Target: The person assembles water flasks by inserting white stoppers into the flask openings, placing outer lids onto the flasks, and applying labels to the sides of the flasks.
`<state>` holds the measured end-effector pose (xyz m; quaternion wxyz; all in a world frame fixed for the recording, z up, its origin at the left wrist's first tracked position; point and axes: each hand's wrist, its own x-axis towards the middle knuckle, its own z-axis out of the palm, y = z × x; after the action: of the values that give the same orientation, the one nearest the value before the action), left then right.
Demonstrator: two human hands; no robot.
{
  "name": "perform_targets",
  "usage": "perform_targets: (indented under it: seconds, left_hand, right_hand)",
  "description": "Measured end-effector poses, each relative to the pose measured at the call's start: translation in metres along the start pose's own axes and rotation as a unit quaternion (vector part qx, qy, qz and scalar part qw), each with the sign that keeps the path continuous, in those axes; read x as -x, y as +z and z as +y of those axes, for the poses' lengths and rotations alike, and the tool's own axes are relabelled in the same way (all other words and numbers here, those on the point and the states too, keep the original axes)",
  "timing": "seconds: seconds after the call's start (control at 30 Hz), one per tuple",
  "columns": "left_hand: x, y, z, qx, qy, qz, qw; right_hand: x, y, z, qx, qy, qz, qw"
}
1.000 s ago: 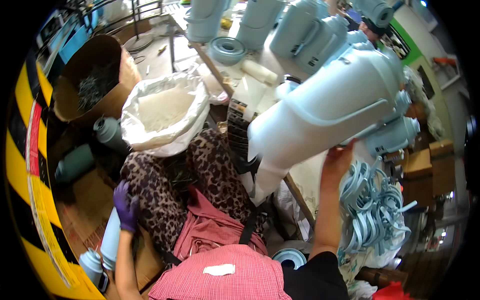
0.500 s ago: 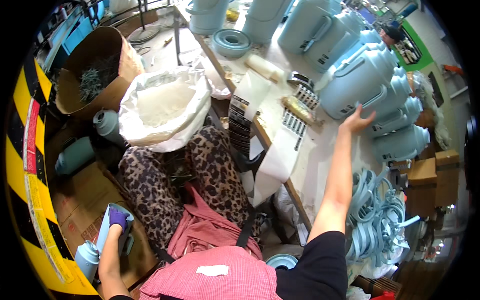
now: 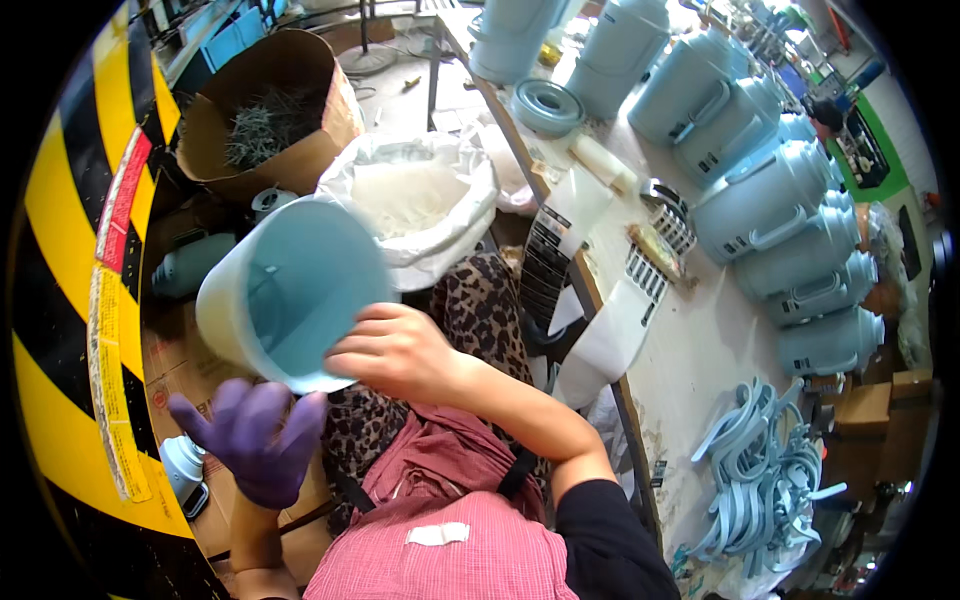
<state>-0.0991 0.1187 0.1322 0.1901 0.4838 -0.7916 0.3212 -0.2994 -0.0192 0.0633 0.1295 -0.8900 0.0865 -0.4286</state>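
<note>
In front of my lap, a light blue thermos shell (image 3: pixel 225 305) is tilted with its wide, hollow end facing me. My right hand (image 3: pixel 395 348), bare, grips the rim of that shell at its lower right, fingers curled over the edge. My left hand (image 3: pixel 252 440), in a purple glove, is just under the shell's lower rim, its fingers spread; whether a fingertip touches the rim I cannot tell. Below left, partly behind the glove, a light blue thermos (image 3: pixel 182 468) with a dark-edged handle sits on the cardboard (image 3: pixel 180 365).
Several light blue thermoses (image 3: pixel 765 200) line the far side of the table (image 3: pixel 690 340). Blue plastic strips (image 3: pixel 760 480) are heaped at right. A sticker roll (image 3: pixel 610 350) hangs over the table edge. Beyond my knees are a white-lined bag (image 3: pixel 440 250) and a carton of metal pieces (image 3: pixel 215 165).
My right hand has left the thermoses on the table and now holds the shell's rim. The shell came up from the lower left, and my left hand has opened beneath it.
</note>
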Motion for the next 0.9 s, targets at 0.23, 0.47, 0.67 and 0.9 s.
perform_targets:
  seconds: [0.23, 0.47, 0.67, 0.9]
  left_hand:
    - [0.047, 0.069, -0.025, 0.654, -0.455, 0.206, 0.568]
    - [0.002, 0.063, -0.065, 0.798, -0.380, 0.037, 0.466]
    - [-0.031, 0.061, -0.036, 0.821, -0.209, -0.047, 0.528]
    - [-0.060, 0.052, 0.001, 0.742, 0.056, -0.097, 0.661]
  right_hand:
    - [0.088, -0.057, -0.056, -0.451, 0.468, 0.346, 0.677]
    - [0.175, -0.022, -0.122, -0.456, 0.674, 0.192, 0.549]
    - [0.071, -0.103, -0.104, -0.041, 0.445, -0.028, 0.894]
    - [-0.029, -0.091, -0.087, 0.020, 0.047, -0.125, 0.991]
